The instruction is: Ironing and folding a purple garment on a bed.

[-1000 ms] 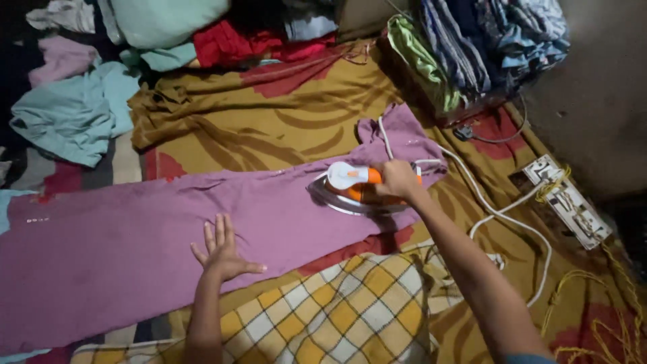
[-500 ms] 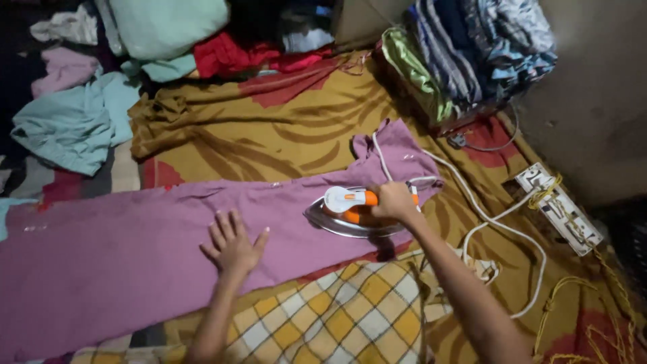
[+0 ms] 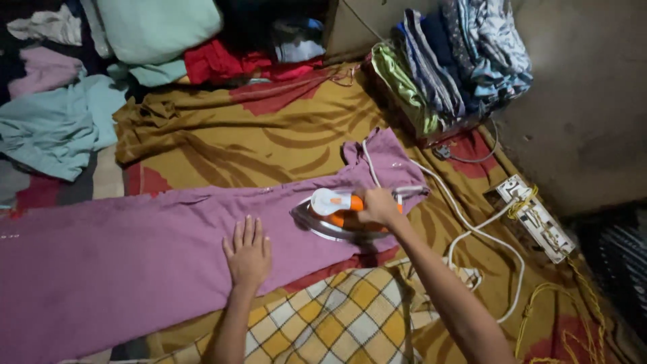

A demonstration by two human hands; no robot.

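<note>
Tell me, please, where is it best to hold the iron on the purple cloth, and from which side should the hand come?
Probably by the orange handle on top of the iron, coming from above and from its rear end. The right hand grips it there now. The iron lies flat on the purple garment, so the soleplate faces down and is likely hot.

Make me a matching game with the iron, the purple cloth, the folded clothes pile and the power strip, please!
Things:
1. iron
2. purple cloth
3. pile of folded clothes
4. power strip

Places or states:
A. stacked at the top right, by the wall
B. gripped by the right hand
C. white, lying at the right with cords plugged in
D. spread flat, with the left hand pressed on it

Pairs: 1-B, 2-D, 3-A, 4-C
</note>
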